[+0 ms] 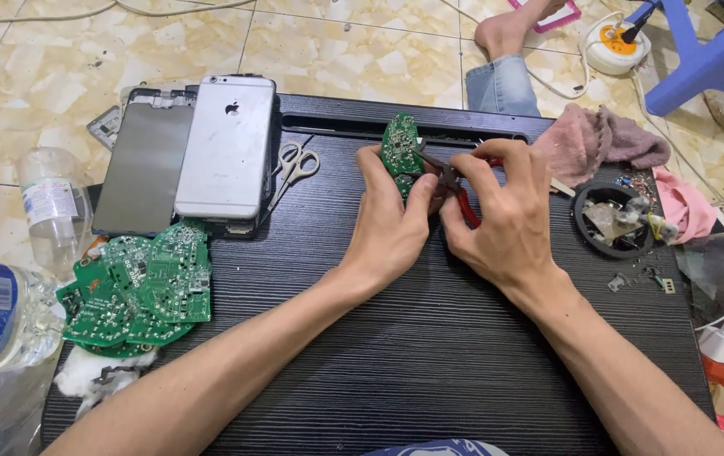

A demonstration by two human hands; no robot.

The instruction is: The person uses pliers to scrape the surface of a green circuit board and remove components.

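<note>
I am noting a green circuit board (401,145), red-handled pliers (466,205), a black ridged table (429,355), green boards (138,291) piled near left, a silver phone (227,148) far left, pink cloth (598,139) far right, beige marbled floor tiles (41,76).

The setting was an informal home electronics-repair spot on the floor. A low black table (429,371) stood on marbled floor tiles (353,51), carrying a pile of green circuit boards (138,291), two opened phones (227,148) and small scissors (294,165). A power strip (618,46), rags (602,139) and a bare foot (505,29) lay beyond.
</note>
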